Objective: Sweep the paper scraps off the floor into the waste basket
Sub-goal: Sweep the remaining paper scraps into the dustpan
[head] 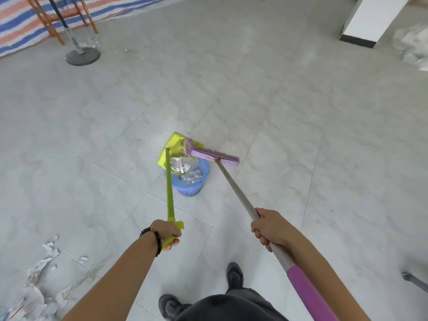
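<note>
My left hand [168, 235] grips the end of the long green handle of a yellow-green dustpan [174, 144]. The pan is tilted over a small blue waste basket [193, 187] in the middle of the floor. White paper scraps [181, 166] slide from the pan into the basket, and more lie inside it. My right hand [269, 227] grips the grey shaft of a broom. Its purple head [212, 154] rests against the pan's edge, above the basket's rim. More paper scraps [37, 281] lie on the tiles at the lower left.
A round black stand base [82, 56] with a pole stands at the far left, beside wooden legs [91, 19] and a striped tarp [20, 22]. A white cabinet [368, 22] and crumpled clear plastic [414, 46] are at the far right. My shoes [234, 275] are below.
</note>
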